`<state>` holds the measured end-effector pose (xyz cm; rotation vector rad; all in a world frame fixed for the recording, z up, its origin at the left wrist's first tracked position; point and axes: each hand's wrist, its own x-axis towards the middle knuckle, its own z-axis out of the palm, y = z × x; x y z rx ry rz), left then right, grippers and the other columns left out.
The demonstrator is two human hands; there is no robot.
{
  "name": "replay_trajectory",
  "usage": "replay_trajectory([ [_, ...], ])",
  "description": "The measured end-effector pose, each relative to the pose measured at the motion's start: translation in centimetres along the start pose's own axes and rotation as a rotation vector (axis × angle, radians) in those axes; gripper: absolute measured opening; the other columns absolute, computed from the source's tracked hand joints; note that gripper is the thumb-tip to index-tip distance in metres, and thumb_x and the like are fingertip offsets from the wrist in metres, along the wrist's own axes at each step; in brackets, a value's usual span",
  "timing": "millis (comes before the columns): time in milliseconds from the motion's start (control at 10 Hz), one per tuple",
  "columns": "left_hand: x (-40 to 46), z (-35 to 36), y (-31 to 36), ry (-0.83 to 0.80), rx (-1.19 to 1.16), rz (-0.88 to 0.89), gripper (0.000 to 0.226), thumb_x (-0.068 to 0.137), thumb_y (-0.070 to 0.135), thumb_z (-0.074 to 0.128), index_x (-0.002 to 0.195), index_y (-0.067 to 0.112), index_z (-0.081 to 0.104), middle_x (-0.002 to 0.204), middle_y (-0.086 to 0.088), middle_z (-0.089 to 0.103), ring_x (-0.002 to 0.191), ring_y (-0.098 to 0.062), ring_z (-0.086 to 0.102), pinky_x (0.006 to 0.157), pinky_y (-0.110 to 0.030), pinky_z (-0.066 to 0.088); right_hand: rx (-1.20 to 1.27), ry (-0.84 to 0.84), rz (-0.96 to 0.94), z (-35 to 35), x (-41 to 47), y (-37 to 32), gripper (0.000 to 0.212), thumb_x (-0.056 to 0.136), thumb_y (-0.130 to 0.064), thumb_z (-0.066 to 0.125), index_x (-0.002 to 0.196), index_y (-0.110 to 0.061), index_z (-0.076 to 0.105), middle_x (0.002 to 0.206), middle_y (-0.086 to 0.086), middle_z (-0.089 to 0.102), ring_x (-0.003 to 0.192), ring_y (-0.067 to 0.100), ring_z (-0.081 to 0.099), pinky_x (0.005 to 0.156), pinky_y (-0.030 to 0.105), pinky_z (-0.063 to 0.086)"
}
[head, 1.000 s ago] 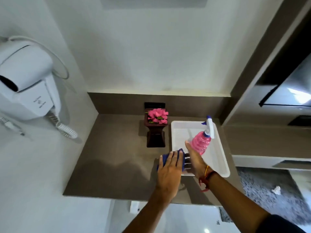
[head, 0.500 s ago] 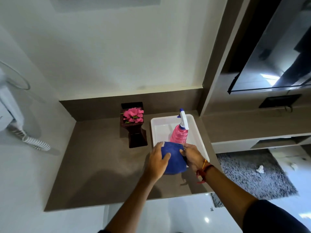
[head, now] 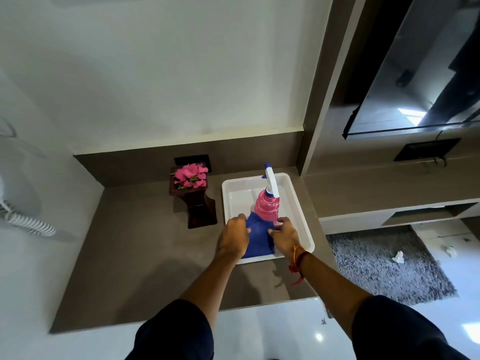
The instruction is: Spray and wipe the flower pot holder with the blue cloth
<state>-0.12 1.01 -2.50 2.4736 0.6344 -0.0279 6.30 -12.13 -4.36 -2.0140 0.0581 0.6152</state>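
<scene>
A dark wooden flower pot holder with pink flowers stands at the back of the brown counter. To its right lies a white tray with a pink spray bottle standing upright in it. The blue cloth hangs spread over the tray's near end. My left hand grips its left edge and my right hand grips its right edge, just in front of the bottle's base.
A white coiled cord hangs on the left wall. A black socket plate sits behind the flowers. To the right are a dark screen, a shelf unit, and a grey rug on the floor.
The cloth, bunched under my left hand a second ago, is now spread between both hands. My right hand let go of the bottle, which now stands upright. The view shifted right.
</scene>
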Motion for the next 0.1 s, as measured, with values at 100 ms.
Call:
replay_trajectory([
  [100,-0.28,0.00,-0.30,0.047,0.114,0.009,0.028,0.096,0.016,0.060,0.123,0.011,0.056,0.120,-0.013,0.066,0.106,-0.027,0.065,0.088,-0.038,0.057,-0.137,-0.007,-0.041,-0.59,-0.41,0.01,0.046,0.088,-0.005,0.058,0.131,-0.005,0.043,0.119,0.018,0.063,0.109,0.035,0.060,0.093,0.042,0.049],
])
